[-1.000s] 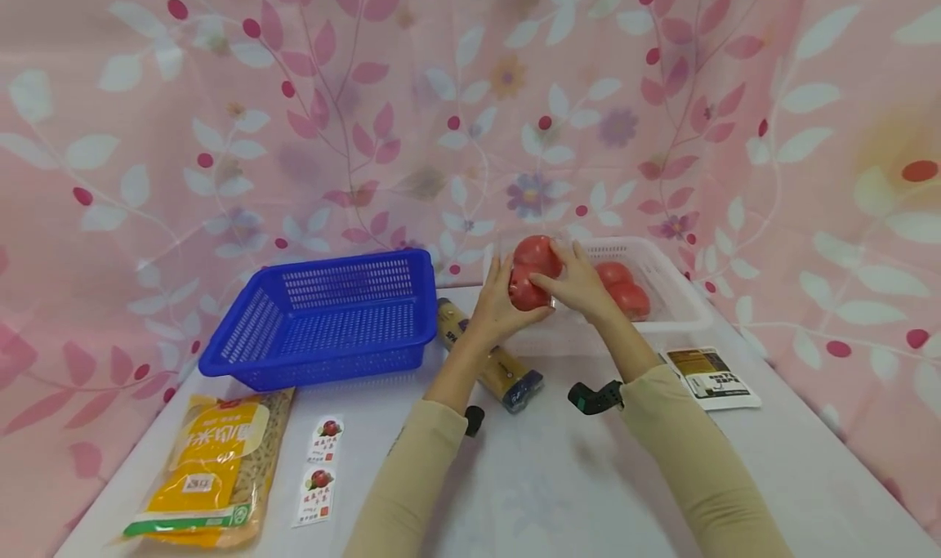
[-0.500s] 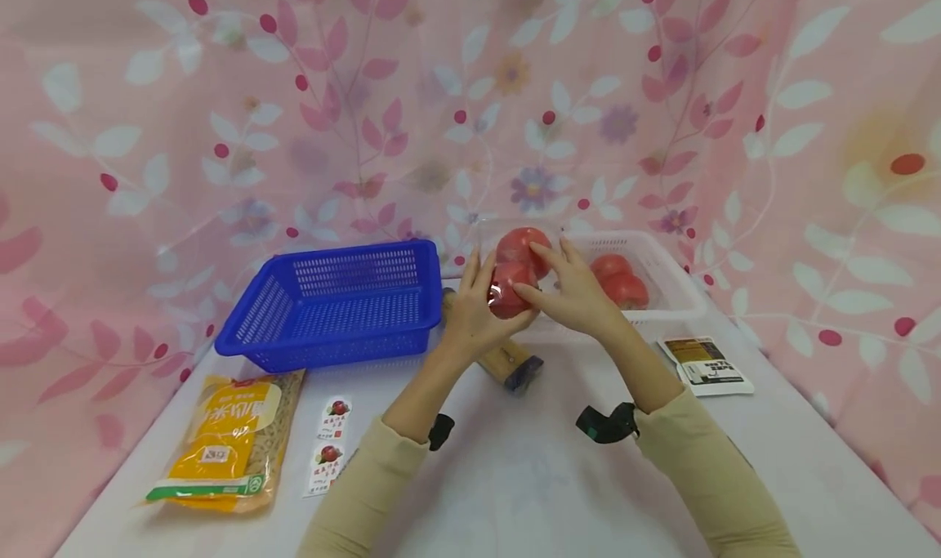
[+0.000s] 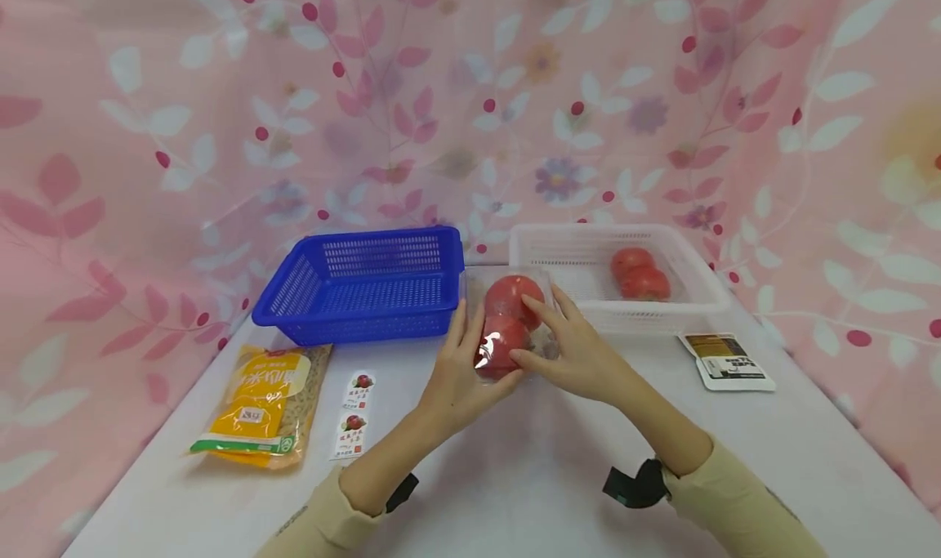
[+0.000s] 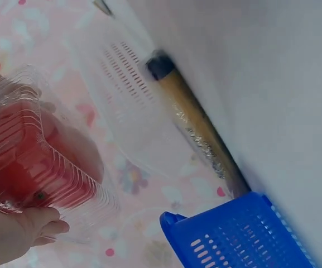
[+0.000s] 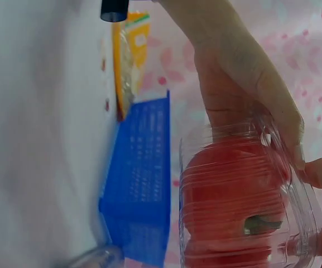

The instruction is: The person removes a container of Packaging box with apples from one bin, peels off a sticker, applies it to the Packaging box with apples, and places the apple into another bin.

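A clear plastic box of tomatoes is held up between both hands in the middle of the head view. Inside it two red tomatoes press close together, one showing a green stem end. My left hand grips the box's left side, its thumb along the near edge. The right hand holds the opposite side, with thumb and fingers spread over the clear lid. In the left wrist view, ridged walls of the box face the camera, and left-hand fingers curl at its edge.
A blue basket stands back left and a white basket back right, the latter with more tomatoes. A yellow grain bag, stickers and a white pouch lie around. The pasta pack shows behind the box.
Both hands have brought the boxed tomatoes down and nearer to me, away from the white basket. The head view has shifted, and the box now covers the pasta pack there.
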`<action>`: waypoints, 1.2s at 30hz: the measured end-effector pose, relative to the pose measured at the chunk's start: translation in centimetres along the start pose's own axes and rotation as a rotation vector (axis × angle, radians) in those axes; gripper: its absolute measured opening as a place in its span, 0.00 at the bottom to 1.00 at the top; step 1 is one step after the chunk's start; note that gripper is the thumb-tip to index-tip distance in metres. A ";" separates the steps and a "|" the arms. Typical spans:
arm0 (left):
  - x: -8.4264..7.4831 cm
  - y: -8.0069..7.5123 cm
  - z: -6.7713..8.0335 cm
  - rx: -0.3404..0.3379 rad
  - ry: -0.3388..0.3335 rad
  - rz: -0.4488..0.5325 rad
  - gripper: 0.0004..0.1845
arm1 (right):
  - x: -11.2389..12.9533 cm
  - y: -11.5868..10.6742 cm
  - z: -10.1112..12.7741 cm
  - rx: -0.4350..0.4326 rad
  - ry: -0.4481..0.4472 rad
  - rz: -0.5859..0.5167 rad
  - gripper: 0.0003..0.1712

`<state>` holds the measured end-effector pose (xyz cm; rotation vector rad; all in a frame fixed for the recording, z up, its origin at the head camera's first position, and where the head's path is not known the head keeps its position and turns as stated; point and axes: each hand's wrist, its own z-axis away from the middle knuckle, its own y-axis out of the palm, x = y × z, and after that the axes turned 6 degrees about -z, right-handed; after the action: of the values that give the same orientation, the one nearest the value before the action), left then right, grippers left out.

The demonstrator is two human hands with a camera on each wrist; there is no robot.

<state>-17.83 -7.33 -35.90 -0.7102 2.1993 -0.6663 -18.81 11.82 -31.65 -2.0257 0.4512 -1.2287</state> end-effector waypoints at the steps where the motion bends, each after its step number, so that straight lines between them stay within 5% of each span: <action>1: 0.0 -0.2 0.5 0.010 0.009 -0.004 0.50 | 0.1 0.2 0.4 0.003 -0.002 0.001 0.46; 15: -0.1 -1.0 6.1 0.165 0.110 -0.153 0.48 | -0.8 3.5 5.7 0.042 0.005 -0.043 0.48; 20: 0.1 -1.2 6.8 0.311 0.064 -0.161 0.50 | -1.3 4.8 6.3 0.063 0.041 -0.030 0.49; 25: 0.4 -1.2 7.3 0.460 0.031 -0.145 0.51 | -1.7 5.6 6.7 0.028 -0.016 -0.005 0.47; 36: 0.4 -1.2 8.6 0.556 0.001 -0.157 0.48 | -2.4 6.8 7.7 0.045 -0.036 0.008 0.47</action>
<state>-11.19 -10.56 -40.53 -0.5852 1.8359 -1.2887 -12.81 11.67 -40.33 -2.0033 0.4101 -1.1853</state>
